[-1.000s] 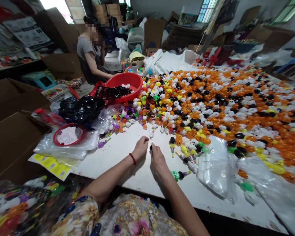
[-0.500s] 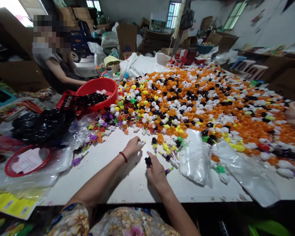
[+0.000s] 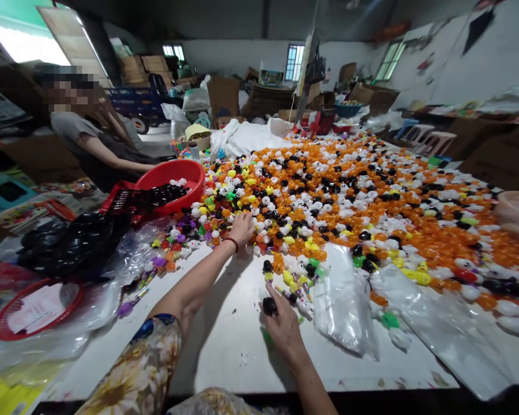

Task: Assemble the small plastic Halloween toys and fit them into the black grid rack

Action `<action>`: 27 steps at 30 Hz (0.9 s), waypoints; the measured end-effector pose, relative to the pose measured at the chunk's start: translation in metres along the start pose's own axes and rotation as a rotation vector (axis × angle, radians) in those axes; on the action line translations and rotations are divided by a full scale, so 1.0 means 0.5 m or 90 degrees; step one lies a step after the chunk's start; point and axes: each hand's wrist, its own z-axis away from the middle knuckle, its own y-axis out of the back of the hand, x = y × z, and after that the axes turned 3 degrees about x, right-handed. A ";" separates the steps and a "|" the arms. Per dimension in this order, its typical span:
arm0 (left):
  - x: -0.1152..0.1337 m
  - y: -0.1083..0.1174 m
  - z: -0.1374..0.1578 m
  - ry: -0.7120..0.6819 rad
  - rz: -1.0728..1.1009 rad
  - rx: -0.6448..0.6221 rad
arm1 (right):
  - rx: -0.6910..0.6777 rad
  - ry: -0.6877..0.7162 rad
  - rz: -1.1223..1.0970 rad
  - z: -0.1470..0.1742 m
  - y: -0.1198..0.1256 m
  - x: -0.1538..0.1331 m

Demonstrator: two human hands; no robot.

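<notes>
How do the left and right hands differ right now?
The left hand is at the near edge of the pile of small plastic pieces; the right hand is closer to the person, holding a black piece. The left wears a dark red bracelet; the right shows none. Both are ungloved, over the white table.

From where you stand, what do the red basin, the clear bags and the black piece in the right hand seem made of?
Red basin: likely plastic, smooth, with a mild sheen and even colour. Clear bags: likely thin, glossy plastic film, see-through with bright creases. Black piece in the right hand: possibly plastic, as it looks somewhat shiny, but too small to be sure.
</notes>
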 end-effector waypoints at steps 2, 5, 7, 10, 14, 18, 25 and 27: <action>-0.007 -0.015 -0.011 -0.014 0.007 0.016 | -0.050 -0.064 -0.079 0.010 0.007 -0.005; -0.014 -0.025 -0.002 -0.027 0.033 0.061 | -0.124 -0.182 -0.200 0.018 0.013 -0.001; -0.018 -0.025 0.016 -0.026 0.048 0.101 | -0.141 -0.226 -0.260 0.018 0.014 0.000; -0.027 -0.014 0.067 0.009 0.145 0.110 | -0.142 -0.247 -0.296 0.011 0.014 -0.010; -0.041 0.016 0.187 0.085 0.456 -0.067 | -0.106 -0.290 -0.307 0.000 0.018 -0.038; -0.046 0.054 0.317 0.168 0.545 -0.241 | -0.069 -0.217 -0.278 -0.007 0.032 -0.057; -0.048 0.088 0.426 0.293 0.595 -0.317 | -0.113 -0.093 -0.194 0.008 0.049 -0.074; -0.050 0.094 0.437 0.280 0.586 -0.328 | -0.127 -0.092 -0.177 0.018 0.051 -0.074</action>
